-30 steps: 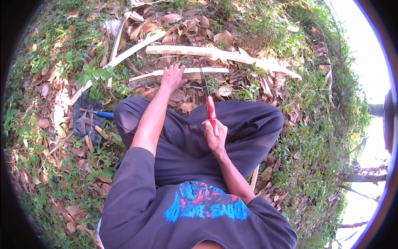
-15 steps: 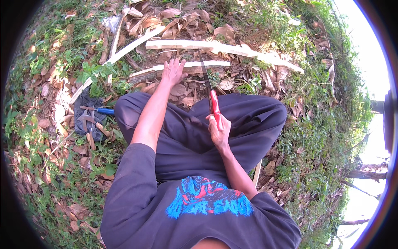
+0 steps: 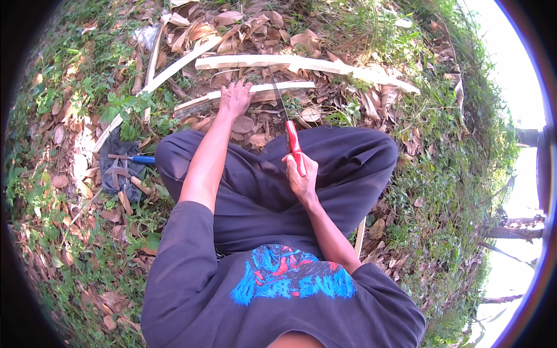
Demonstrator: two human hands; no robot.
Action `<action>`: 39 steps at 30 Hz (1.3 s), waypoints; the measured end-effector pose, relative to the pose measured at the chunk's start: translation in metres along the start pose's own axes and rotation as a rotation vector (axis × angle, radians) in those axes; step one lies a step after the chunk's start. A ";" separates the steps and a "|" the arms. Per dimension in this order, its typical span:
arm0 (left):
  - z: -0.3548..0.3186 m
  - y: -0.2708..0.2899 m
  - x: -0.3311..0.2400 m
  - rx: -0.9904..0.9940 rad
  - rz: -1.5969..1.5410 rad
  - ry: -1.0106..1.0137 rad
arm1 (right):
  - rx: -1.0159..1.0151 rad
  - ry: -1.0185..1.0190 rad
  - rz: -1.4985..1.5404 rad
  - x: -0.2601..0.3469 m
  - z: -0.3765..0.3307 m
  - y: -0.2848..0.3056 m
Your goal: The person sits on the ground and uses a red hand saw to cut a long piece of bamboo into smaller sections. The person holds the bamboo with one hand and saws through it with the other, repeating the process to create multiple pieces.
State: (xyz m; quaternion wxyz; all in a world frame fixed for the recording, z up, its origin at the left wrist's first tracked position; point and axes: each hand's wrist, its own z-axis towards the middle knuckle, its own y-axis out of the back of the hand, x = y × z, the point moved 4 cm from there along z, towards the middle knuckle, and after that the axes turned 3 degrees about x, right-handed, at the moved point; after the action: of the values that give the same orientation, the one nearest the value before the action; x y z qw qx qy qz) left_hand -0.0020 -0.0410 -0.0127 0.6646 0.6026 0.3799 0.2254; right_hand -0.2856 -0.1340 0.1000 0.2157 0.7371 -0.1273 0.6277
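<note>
My right hand (image 3: 303,178) is closed around the red handle of a hand saw (image 3: 279,100), held in front of my crossed legs. The dark blade points away from me and crosses a short pale wooden strip (image 3: 288,86); whether its teeth have cut in is too small to tell. To the left of the blade, my left hand (image 3: 235,100) lies on that strip with its fingers spread over it. The strip's far-facing side is pale and its near side looks darker. Just beyond lies a longer pale strip (image 3: 325,65), close to the saw's tip.
More pale strips (image 3: 180,64) lie at the upper left. By my left knee, a blue-handled tool (image 3: 142,159) and wooden-handled tools (image 3: 123,194) rest on or beside a dark plastic bag (image 3: 118,145). Dry leaves (image 3: 307,39) and grass surround me. Another strip (image 3: 360,236) shows beside my right thigh.
The whole view has shifted slightly, so things sit a little further left and up. The saw has moved only slightly along the same line; my left hand stays on the strip.
</note>
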 end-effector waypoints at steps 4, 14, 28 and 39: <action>0.002 -0.002 0.000 0.016 -0.032 -0.001 | -0.020 -0.032 -0.082 0.011 -0.012 0.001; 0.000 0.000 -0.002 0.049 -0.035 0.013 | -0.039 0.023 -0.057 0.001 0.001 -0.004; 0.005 0.000 -0.002 0.086 -0.048 0.035 | -0.051 -0.048 -0.052 0.003 -0.004 -0.007; 0.008 -0.007 0.007 0.045 -0.034 0.004 | -0.074 -0.086 0.018 0.007 0.011 0.003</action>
State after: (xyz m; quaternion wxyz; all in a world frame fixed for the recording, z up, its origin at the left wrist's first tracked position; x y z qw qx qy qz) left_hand 0.0070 -0.0419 -0.0214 0.6537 0.6104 0.3965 0.2068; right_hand -0.2760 -0.1418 0.1056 0.2311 0.7538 -0.1662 0.5922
